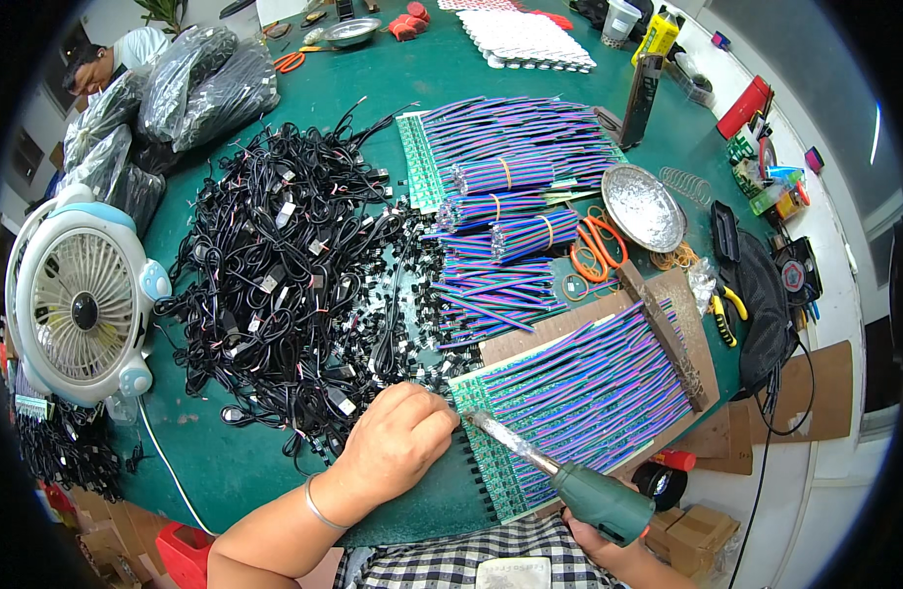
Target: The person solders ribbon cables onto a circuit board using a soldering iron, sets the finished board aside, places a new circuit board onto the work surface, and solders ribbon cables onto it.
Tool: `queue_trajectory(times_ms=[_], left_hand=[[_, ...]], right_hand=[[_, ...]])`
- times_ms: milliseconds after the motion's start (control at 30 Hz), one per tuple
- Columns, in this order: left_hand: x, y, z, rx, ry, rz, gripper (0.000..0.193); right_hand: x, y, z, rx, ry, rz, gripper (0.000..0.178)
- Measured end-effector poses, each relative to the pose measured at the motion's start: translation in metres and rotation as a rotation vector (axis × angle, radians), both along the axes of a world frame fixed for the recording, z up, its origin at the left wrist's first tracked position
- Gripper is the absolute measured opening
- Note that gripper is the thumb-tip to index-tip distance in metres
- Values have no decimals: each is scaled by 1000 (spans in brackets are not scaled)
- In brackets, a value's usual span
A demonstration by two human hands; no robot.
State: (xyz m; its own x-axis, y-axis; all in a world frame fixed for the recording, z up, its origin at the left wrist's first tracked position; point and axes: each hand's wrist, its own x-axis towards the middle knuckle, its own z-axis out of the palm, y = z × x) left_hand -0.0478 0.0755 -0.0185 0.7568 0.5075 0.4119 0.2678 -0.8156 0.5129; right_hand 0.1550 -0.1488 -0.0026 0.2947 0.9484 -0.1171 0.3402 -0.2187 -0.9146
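Observation:
My right hand (596,543) grips a soldering iron (601,501) by its green handle, and the metal tip points at the upper left corner of a green circuit board panel (496,471). Rows of purple, blue and pink wires (579,393) run rightward from that panel. Beside the same corner my left hand (398,437) is closed, its fingertips pinched; whatever is between them is hidden. Small black connectors line the panel's left edge. A flat bar (667,344) lies across the wires on a brown board.
A heap of black cables (265,255) covers the left middle, beside a fan (83,304). Beyond the panel lie wire bundles (505,175), orange scissors (597,247) and a metal dish (643,208). Yellow-handled pliers (726,314) sit at right. A person (118,59) is at far left.

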Motion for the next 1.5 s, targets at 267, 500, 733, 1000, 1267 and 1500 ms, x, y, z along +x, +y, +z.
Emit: queue_trajectory(times_ms=[267, 500, 733, 1000, 1267, 1500], left_hand=[[0, -1, 0, -2, 1, 1, 25], [-2, -2, 0, -3, 2, 15, 24], [-9, 18, 24, -80, -106, 206, 18], [4, 52, 52, 192, 365, 263, 10], [10, 46, 31, 331, 556, 271, 7], [2, 45, 32, 302, 502, 206, 5]], right_hand=[[-1, -7, -3, -1, 199, -55, 25], [-1, -12, -10, 16, 247, -126, 42], [1, -7, 0, 127, 243, -34, 46], [2, -12, -7, 216, 263, -69, 43], [3, -7, -1, 182, 282, -92, 39], [3, -1, -5, 224, 287, -37, 45]])
